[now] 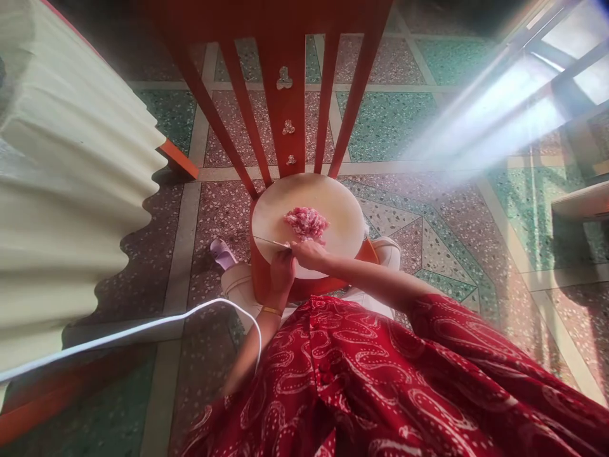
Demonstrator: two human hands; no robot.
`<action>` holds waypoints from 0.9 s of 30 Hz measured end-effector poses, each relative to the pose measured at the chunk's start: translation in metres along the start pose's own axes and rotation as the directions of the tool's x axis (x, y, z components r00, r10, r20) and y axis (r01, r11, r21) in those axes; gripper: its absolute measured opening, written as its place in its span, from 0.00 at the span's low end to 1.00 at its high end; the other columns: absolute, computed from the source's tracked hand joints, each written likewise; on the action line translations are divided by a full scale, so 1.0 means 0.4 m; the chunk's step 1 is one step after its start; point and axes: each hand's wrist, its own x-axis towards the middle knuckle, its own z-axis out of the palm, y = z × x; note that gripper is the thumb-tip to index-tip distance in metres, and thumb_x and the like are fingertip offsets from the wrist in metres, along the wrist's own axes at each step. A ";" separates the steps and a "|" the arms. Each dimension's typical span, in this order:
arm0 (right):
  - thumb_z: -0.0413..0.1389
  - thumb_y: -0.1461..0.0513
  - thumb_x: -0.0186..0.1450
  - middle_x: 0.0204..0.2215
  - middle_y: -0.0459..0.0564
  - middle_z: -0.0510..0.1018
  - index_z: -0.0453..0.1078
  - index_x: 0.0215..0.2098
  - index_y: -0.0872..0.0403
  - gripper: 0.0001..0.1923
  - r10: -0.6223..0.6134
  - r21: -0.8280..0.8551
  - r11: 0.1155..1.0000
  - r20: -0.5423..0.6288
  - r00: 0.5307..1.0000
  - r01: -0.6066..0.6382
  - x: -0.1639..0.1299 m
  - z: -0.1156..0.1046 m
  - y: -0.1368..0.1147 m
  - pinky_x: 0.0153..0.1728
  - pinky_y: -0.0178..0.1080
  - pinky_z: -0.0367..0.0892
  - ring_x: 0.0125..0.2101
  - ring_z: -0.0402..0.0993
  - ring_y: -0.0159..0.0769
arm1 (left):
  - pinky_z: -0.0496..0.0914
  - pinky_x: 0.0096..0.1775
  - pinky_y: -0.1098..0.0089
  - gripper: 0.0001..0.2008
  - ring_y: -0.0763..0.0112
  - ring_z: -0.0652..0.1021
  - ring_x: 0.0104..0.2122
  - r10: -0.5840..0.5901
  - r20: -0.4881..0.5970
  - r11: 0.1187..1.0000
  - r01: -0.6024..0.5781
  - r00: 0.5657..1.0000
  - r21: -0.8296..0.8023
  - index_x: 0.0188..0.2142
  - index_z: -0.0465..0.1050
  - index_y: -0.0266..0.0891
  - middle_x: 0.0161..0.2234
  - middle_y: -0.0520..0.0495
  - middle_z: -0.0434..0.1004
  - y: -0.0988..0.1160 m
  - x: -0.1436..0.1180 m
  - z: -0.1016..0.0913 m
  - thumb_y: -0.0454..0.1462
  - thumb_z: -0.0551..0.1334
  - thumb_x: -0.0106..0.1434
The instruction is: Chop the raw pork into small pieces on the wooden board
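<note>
one round board (333, 209), one heap of minced pink meat (307, 222) on it, one knife (271, 241), two hands. the board sits on the seat of a red chair (285, 114), whose slatted back rises beyond it. the floor (404, 120) is terrazzo in pink and green panels with pale bands; bright sun streams in from the upper right. a ribbed cream sheet (71, 190) fills the left, and a white cable (143, 327) crosses below it.

the left hand (282, 270) is curled round the knife handle at the board's near edge, the thin blade pointing left. the right hand (309, 254) lies on the board just beside it; whether its fingers are spread or closed cannot be told. the meat lies just beyond the right hand's fingers, near the board's middle.
</note>
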 end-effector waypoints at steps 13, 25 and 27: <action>0.40 0.56 0.72 0.31 0.53 0.78 0.68 0.44 0.54 0.18 0.034 -0.105 0.993 -0.228 0.973 -0.060 -0.192 -0.040 0.276 0.24 0.34 0.54 0.27 0.73 0.35 | 0.69 0.43 0.65 0.13 0.65 0.76 0.39 -0.321 0.112 0.904 0.339 0.941 -0.260 0.44 0.71 0.35 0.40 0.40 0.76 -0.025 0.166 -0.008 0.33 0.52 0.63; 0.44 0.66 0.70 0.30 0.53 0.75 0.66 0.42 0.59 0.10 -0.333 -0.348 0.911 -0.302 0.893 0.222 -0.097 -0.004 0.331 0.32 0.38 0.53 0.31 0.68 0.35 | 0.50 0.61 0.51 0.21 0.54 0.55 0.63 0.256 0.246 0.963 -0.267 0.935 0.015 0.57 0.65 0.46 0.64 0.42 0.52 0.095 0.249 -0.082 0.43 0.52 0.65; 0.44 0.66 0.70 0.29 0.53 0.75 0.66 0.43 0.60 0.10 -0.335 -0.358 0.910 -0.331 0.882 0.211 -0.079 -0.011 0.335 0.32 0.38 0.52 0.31 0.68 0.36 | 0.47 0.61 0.47 0.24 0.51 0.50 0.65 0.259 0.335 0.948 -0.304 0.906 0.090 0.60 0.60 0.48 0.66 0.43 0.47 0.129 0.240 -0.057 0.45 0.53 0.65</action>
